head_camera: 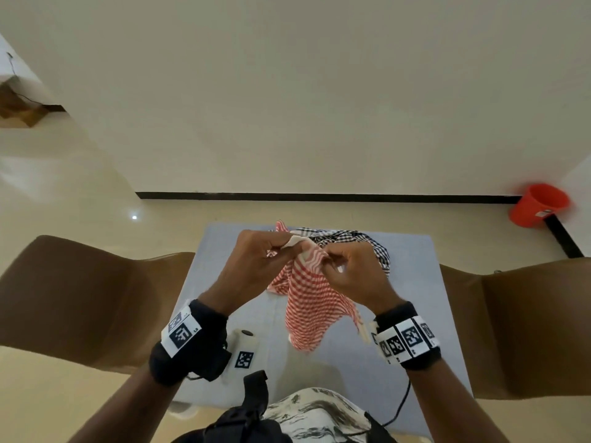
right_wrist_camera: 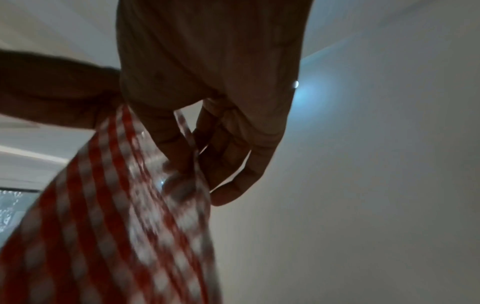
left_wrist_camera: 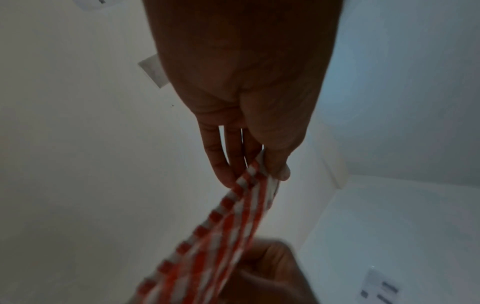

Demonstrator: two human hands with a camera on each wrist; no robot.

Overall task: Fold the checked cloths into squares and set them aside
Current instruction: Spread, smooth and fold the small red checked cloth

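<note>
Cream wall (head_camera: pixel 319 91), glossy floor (head_camera: pixel 80 203), brown chairs (head_camera: pixel 80 298)

You are seeing no readable text: only square coded markers on both wristbands (head_camera: pixel 181 330), at 6 o'clock.

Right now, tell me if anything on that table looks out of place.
Only the black-and-white checked cloth stands out: it lies crumpled, unfolded, at the far edge of the grey table, behind the hands.

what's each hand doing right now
Left hand: pinching the red checked cloth at its top edge.
Right hand: pinching the same cloth.
</note>
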